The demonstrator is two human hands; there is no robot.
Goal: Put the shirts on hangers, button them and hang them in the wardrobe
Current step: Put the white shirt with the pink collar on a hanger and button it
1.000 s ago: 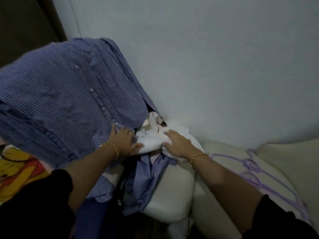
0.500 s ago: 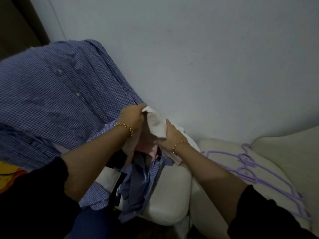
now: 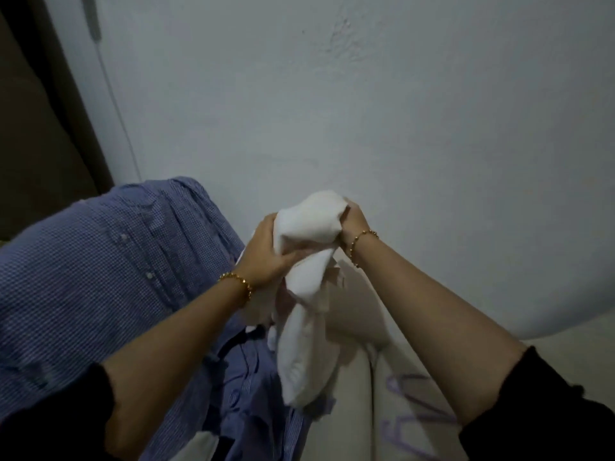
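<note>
White shirt hangs straight down from your L hand & R hand, both clenched on it. Purple hangers lie below-right, nearer R.

A pale blue-grey wall fills the view from 10 o'clock round to 3 o'clock, with a rough, pitted patch in its plaster near 12 o'clock. A thin light cord runs down the wall at 10 o'clock, just beside a dark brown panel that takes up the far edge from 9 to 11 o'clock. Cream cushions lie against the foot of the wall from 4 to 6 o'clock, with a seam between two of them.
</note>
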